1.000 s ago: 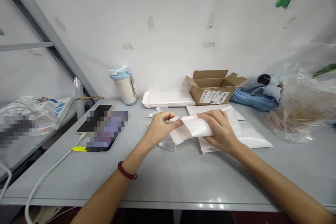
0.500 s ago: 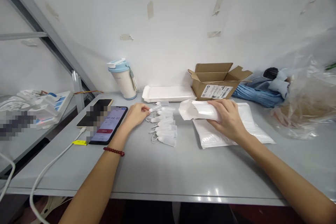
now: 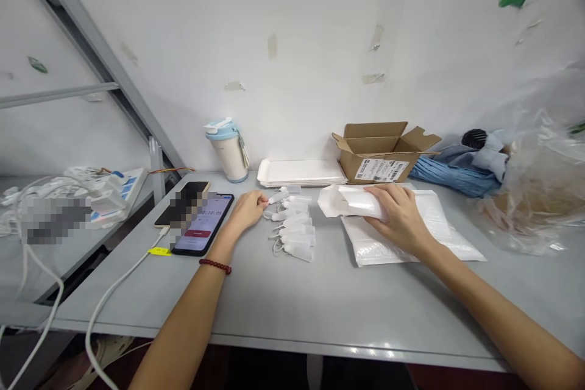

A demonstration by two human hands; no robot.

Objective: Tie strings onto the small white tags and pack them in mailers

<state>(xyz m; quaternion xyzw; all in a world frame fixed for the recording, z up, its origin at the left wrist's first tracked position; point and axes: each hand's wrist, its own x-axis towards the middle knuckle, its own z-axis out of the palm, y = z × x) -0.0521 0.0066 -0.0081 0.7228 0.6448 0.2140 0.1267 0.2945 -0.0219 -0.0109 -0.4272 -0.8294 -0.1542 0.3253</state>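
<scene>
My left hand (image 3: 248, 210) is closed in a pinch at the tip of a small translucent plastic bottle (image 3: 277, 197), the one nearest it at the back of a row. Several more small bottles (image 3: 297, 240) lie side by side toward me, some with thin loops at their narrow ends. My right hand (image 3: 402, 219) grips a white padded mailer (image 3: 354, 202) from above. That mailer is bowed, and its open mouth and flap face left toward the bottles. Beneath it another white padded mailer (image 3: 372, 250) lies flat on the table; how many are stacked there I cannot tell.
Behind the bottles lies a stack of white mailers (image 3: 301, 172), beside an open cardboard box (image 3: 379, 161). A tumbler (image 3: 230, 155) and two phones, one a lit phone (image 3: 203, 228) with a cable nearby, are on the left. A blue umbrella (image 3: 457, 177) and clear plastic bag (image 3: 525, 201) occupy the right.
The camera view has tilted up and shifted left, so everything sits lower and further right. Both hands keep nearly the same places and grips.
</scene>
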